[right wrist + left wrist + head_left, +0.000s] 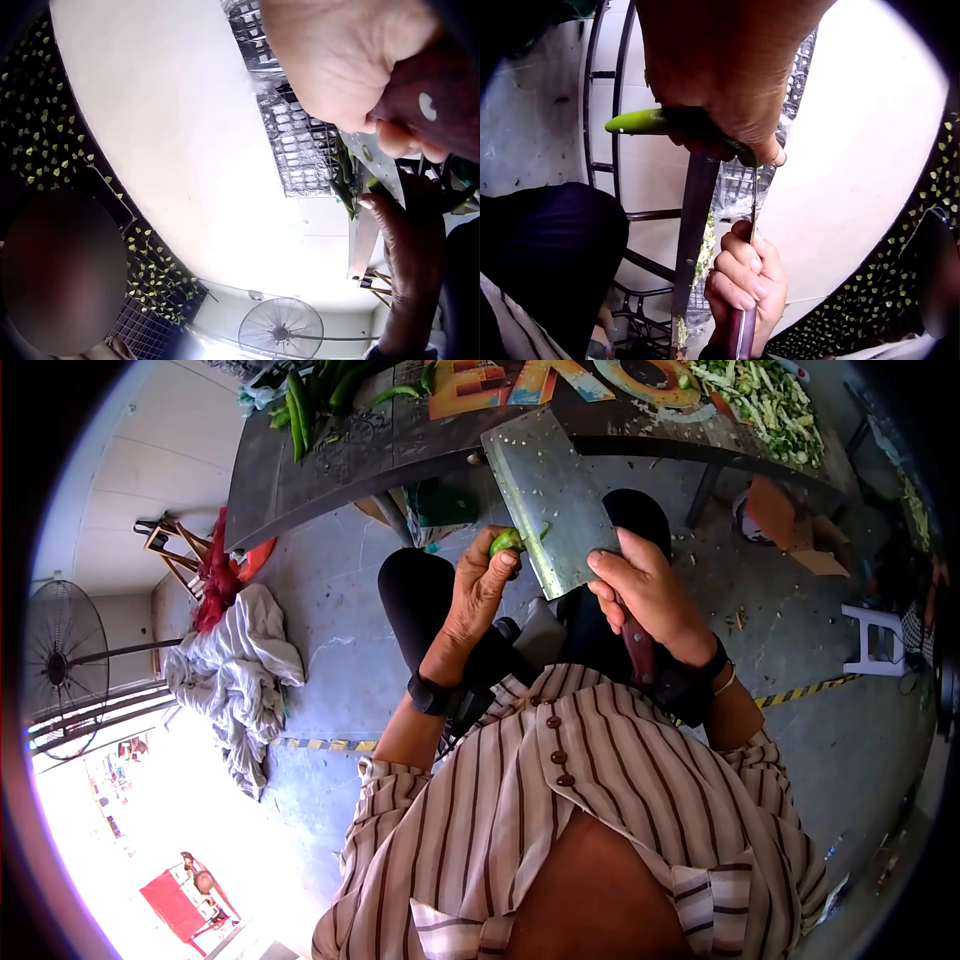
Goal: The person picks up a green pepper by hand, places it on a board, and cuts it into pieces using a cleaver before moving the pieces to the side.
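My left hand [472, 595] grips a green chili pepper [507, 541]; its pale green end [634, 122] sticks out past the fingers in the left wrist view, while most of it is hidden by the palm. In my right hand [652, 595] is the dark red handle [638, 650] of a cleaver [548, 490], with the thumb up against the blade. The broad blade points away from the body, its edge beside the pepper end at the left thumb. Small green bits stick to the steel. Both hands are in front of the table, above the lap.
The dark table [285, 480] carries whole green chilies [298, 410] at its left and a heap of chopped pieces [770, 410] at its right. A cardboard box [822, 550] and white stool [876, 640] are at right; a fan [62, 658] stands left.
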`<action>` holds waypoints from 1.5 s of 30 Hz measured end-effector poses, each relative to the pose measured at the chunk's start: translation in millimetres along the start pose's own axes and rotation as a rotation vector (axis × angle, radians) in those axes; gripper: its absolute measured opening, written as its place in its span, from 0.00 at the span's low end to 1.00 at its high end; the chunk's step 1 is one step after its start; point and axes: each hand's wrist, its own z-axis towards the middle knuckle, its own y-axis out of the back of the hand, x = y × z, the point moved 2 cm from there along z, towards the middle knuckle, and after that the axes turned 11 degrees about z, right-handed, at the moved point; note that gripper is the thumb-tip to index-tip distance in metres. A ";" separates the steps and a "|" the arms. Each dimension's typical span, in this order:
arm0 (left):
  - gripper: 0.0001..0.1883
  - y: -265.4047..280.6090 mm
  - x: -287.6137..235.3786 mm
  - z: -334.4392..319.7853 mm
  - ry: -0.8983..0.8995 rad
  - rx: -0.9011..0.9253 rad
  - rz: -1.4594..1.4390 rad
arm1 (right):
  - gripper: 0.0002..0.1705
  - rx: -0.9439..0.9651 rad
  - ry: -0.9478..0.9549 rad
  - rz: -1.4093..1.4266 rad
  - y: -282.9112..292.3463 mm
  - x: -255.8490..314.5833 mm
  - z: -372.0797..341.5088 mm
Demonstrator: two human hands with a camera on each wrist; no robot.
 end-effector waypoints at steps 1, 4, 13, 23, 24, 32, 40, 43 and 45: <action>0.24 0.2 0.7 0.0 0.002 0.001 0.000 | 0.13 0.000 -0.010 0.000 -0.5 -0.1 -0.5; 0.24 0.6 2.1 0.7 0.006 -0.005 -0.003 | 0.13 0.005 -0.012 -0.001 0.2 -3.3 -2.1; 0.21 1.0 -3.3 1.8 -0.012 -0.010 0.074 | 0.13 -0.017 -0.038 -0.009 1.2 -5.7 1.5; 0.22 3.5 -3.3 4.5 0.004 -0.014 0.109 | 0.11 0.007 -0.036 -0.039 1.6 -8.1 4.3; 0.22 3.2 -1.3 4.8 -0.001 -0.017 0.100 | 0.11 0.007 -0.035 -0.038 1.8 -7.6 3.7; 0.22 1.1 -1.5 7.8 0.035 -0.029 0.130 | 0.11 0.012 -0.013 -0.077 1.1 -2.1 9.0; 0.21 -1.6 -3.1 9.4 0.022 -0.038 0.041 | 0.11 0.013 -0.073 -0.107 0.1 -1.4 6.7; 0.22 -4.0 -2.4 10.3 0.013 -0.040 0.079 | 0.11 0.018 -0.030 -0.125 1.4 -2.8 12.2; 0.23 -1.5 -1.7 11.3 0.076 -0.028 0.092 | 0.11 0.030 0.002 -0.140 0.3 -1.5 13.9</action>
